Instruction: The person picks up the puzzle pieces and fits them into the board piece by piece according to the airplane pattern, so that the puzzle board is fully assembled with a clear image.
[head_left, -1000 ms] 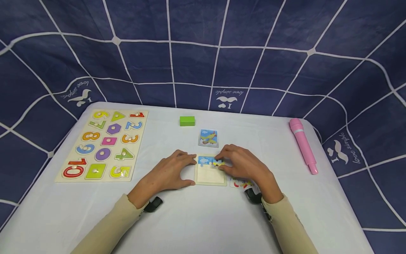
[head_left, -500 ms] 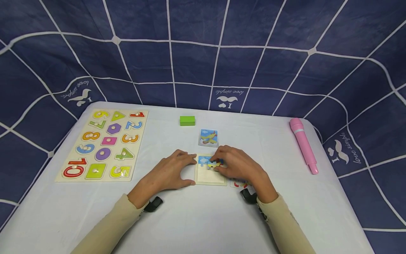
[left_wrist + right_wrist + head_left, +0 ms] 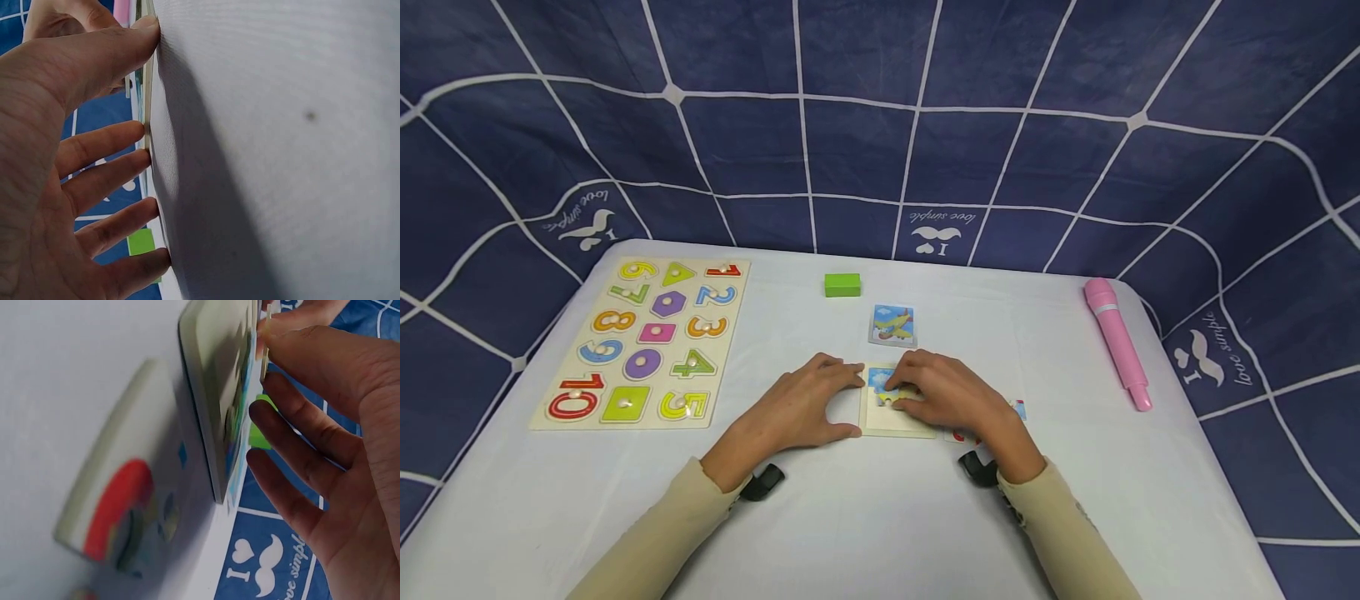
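Note:
A small square puzzle board (image 3: 898, 432) with a cream tray lies in front of me, its upper left covered by blue sky pieces (image 3: 877, 377). My left hand (image 3: 797, 404) rests against the board's left edge, thumb at the near corner and fingers spread straight, as the left wrist view also shows. Between thumb and forefinger my right hand (image 3: 951, 392) pinches a jigsaw piece (image 3: 891, 397) over the tray; its thin edge (image 3: 265, 365) shows in the right wrist view. Loose jigsaw pieces (image 3: 957, 436) lie right of the board, partly hidden under the right wrist.
Behind the board lies a small airplane picture (image 3: 892, 323), and farther back a green block (image 3: 842, 286). A number-and-shape peg board (image 3: 657, 333) takes up the left side. At the right lies a pink toy microphone (image 3: 1116, 342). A blue checked cloth hangs behind the white table.
My right hand has slid left across the board with the jigsaw piece, bringing it beneath the sky pieces. More of the loose pieces at the right now shows. The left hand stays still.

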The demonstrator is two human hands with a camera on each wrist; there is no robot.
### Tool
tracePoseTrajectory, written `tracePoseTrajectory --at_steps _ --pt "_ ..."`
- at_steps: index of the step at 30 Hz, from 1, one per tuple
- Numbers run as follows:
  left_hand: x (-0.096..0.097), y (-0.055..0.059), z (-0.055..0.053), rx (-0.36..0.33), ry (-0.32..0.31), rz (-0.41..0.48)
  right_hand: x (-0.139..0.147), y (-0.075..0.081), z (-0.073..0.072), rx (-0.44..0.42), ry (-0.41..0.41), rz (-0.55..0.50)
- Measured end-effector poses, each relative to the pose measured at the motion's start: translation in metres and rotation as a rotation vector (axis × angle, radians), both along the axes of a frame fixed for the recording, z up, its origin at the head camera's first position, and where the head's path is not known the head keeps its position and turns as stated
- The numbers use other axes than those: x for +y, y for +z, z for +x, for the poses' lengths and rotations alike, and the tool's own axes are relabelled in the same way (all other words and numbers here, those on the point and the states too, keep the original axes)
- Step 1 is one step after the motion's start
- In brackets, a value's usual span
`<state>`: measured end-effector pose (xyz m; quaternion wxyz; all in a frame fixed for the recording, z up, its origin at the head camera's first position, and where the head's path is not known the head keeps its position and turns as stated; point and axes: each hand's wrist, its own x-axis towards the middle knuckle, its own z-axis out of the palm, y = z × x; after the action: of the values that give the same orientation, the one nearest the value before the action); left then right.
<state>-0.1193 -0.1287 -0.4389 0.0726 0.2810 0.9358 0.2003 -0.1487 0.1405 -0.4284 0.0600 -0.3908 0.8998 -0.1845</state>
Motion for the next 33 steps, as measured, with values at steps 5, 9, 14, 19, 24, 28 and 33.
tracePoseTrajectory --at_steps 5,9,14,19,24,28,33 --pt "0.0 0.0 0.001 -0.005 0.002 0.008 -0.005 -0.001 0.001 0.026 0.031 -0.005" --pt "-0.001 0.0 0.001 -0.007 0.004 0.008 -0.008 -0.002 0.002 0.045 0.043 -0.008" --pt "0.0 0.0 0.001 -0.009 0.006 0.005 -0.011 -0.003 0.003 0.061 0.053 0.0" --pt "0.0 0.001 0.001 -0.005 0.005 0.008 -0.014 -0.005 0.003 0.076 0.051 0.009" --pt "0.0 0.001 0.002 -0.004 0.001 0.008 -0.015 -0.006 0.003 0.093 0.064 -0.002" --pt "0.0 0.001 0.002 -0.004 0.001 0.005 -0.015 -0.006 0.003 0.105 0.066 -0.005" --pt "0.0 0.001 0.002 -0.004 0.003 0.005 -0.016 -0.006 0.005 0.11 0.049 0.004"
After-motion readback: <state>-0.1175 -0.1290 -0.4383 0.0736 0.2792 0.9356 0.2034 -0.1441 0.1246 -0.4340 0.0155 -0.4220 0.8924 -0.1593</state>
